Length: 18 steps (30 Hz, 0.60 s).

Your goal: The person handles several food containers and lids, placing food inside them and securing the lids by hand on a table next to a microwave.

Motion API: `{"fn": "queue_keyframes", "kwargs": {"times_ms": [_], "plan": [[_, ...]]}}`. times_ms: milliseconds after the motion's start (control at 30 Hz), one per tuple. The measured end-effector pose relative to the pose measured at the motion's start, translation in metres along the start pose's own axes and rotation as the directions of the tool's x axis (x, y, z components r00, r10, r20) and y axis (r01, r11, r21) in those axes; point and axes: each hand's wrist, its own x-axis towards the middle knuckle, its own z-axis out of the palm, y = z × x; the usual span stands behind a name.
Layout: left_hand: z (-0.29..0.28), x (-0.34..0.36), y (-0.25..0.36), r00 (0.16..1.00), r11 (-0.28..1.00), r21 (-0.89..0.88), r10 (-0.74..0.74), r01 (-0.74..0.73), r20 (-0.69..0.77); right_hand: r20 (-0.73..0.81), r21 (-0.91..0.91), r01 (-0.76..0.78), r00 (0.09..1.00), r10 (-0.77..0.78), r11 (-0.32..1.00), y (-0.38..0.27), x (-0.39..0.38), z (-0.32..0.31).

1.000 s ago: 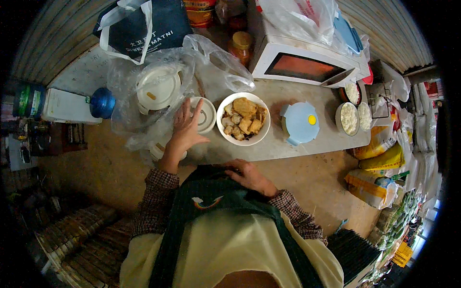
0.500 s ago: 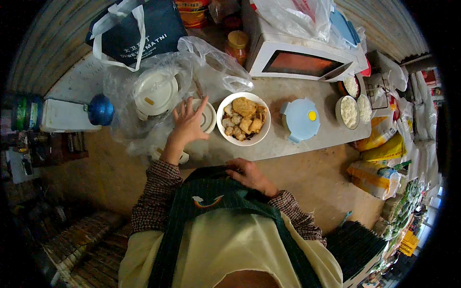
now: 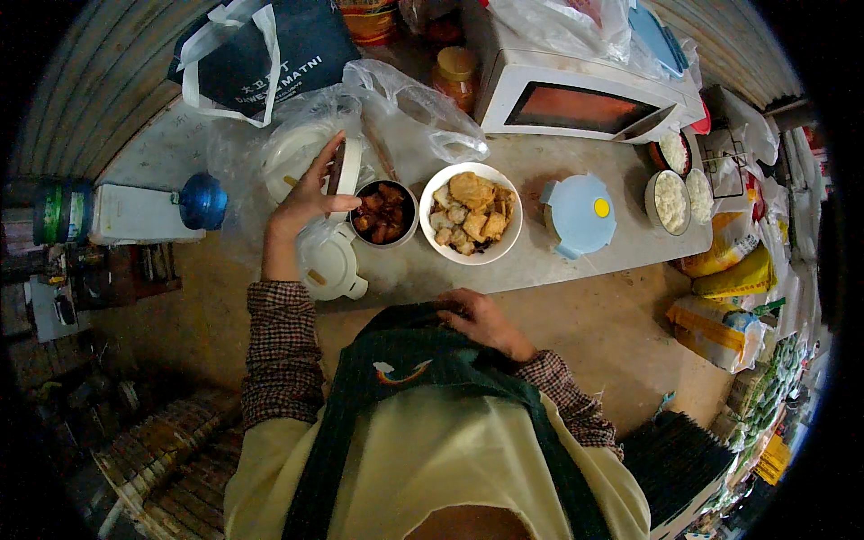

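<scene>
My left hand (image 3: 306,200) grips a pale round lid (image 3: 347,171) by its rim, fingers and thumb spread around it. The lid is tilted on edge above the table. Just right of it stands a round container (image 3: 385,214) of dark brown braised chunks, its top uncovered. My right hand (image 3: 490,324) lies against the front of my dark green apron (image 3: 387,337), fingers loosely bent and apart, with nothing seen in it. Beside the container is a white bowl (image 3: 470,213) with fried tofu-like pieces and pale chunks.
Pale lidded containers (image 3: 331,267) and clear plastic bags (image 3: 405,108) crowd the table's left. A blue lidded container (image 3: 580,216) sits right of the bowl. Behind stand a microwave (image 3: 576,99), a jar (image 3: 455,76) and a dark tote bag (image 3: 270,67). Rice bowls (image 3: 668,202) are far right.
My left hand has lifted the lid off the container and moved left with it, uncovering the brown chunks. My right hand has stayed at the apron. The view has shifted slightly.
</scene>
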Motion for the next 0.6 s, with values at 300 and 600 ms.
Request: {"fn": "queue_keyframes", "kwargs": {"times_ms": [300, 600], "plan": [[0.006, 0.008, -0.005, 0.999, 0.975, 0.218, 0.051, -0.049, -0.001, -0.001, -0.039, -0.019, 1.000, 0.019, 0.999, 0.002, -0.003, -0.002], [0.018, 0.015, -0.013, 0.994, 0.886, 0.449, 0.094, -0.112, 0.062, -0.016, -0.023, -0.011, 1.000, 0.011, 1.000, 0.002, -0.004, -0.002]]}}
